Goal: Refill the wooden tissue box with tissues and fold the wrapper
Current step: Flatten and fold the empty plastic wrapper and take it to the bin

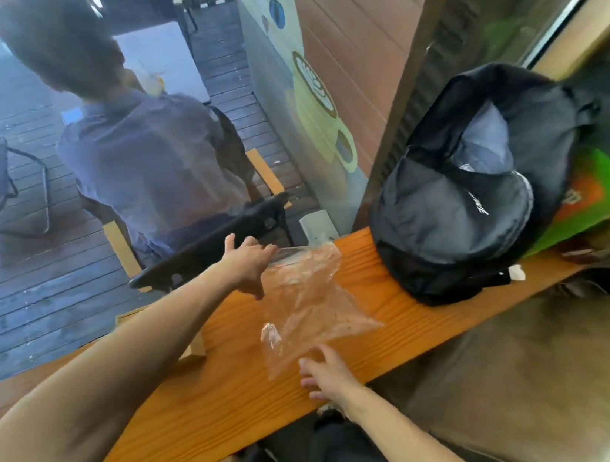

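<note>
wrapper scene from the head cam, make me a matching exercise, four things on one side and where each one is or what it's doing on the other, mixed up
Things:
1. clear plastic wrapper
2. left hand
3. right hand
4. black and grey backpack

Places or states:
A. rests on the near corner of the wrapper, fingers spread
B. sits on the wooden counter to the right, beside the window
C. lies crumpled and spread on the counter between the two hands
D. grips the wrapper's far edge

Pairs: 1-C, 2-D, 3-A, 4-B
</note>
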